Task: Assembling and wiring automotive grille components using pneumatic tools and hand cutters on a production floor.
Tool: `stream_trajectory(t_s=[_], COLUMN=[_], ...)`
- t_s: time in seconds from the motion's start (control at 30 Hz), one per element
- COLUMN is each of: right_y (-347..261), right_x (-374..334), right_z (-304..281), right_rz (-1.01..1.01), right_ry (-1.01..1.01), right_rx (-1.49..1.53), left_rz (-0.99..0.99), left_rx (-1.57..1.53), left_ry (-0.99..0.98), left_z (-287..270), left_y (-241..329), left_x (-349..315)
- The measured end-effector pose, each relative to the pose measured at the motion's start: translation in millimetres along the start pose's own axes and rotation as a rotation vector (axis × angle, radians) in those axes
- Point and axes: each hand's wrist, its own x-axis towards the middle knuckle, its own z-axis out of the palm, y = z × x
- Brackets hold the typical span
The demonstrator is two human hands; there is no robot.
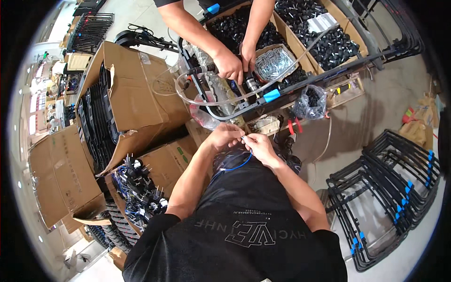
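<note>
My left hand [225, 137] and my right hand [260, 147] meet in front of my body, fingertips pinched close together. A thin blue wire [245, 163] comes out from under the fingertips of my right hand and curves down to the left over my dark clothing. A tiny pale piece shows between the two hands, too small to name. My left fingers are closed too, but what they pinch is hidden. Just beyond my hands is a black tubular frame [305, 77] with blue tape on it.
Across from me a co-worker's hands [235, 66] hold a power tool at the frame. Boxes hold screws [274, 64] and black knobs [336, 49]. Cartons [141, 89] and a bundle of plugged cables [136, 188] stand left; black frames [385, 197] lean right. Red-handled pliers [294, 126] hang ahead.
</note>
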Motion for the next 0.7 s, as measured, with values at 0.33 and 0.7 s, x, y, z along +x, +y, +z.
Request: stream_trajectory(t_s=[0.33, 0.7], right_y=[30, 56], right_x=[67, 79], right_z=[16, 34], right_rz=[-0.223, -0.366], right_ry=[0.421, 0.609], right_rx=[-0.176, -0.177], left_rz=[0.457, 0.522], left_rx=[0.944, 1.300], left_ry=[0.439, 0.341], left_z=[-29, -26], left_y=[32, 34], left_x=[14, 37])
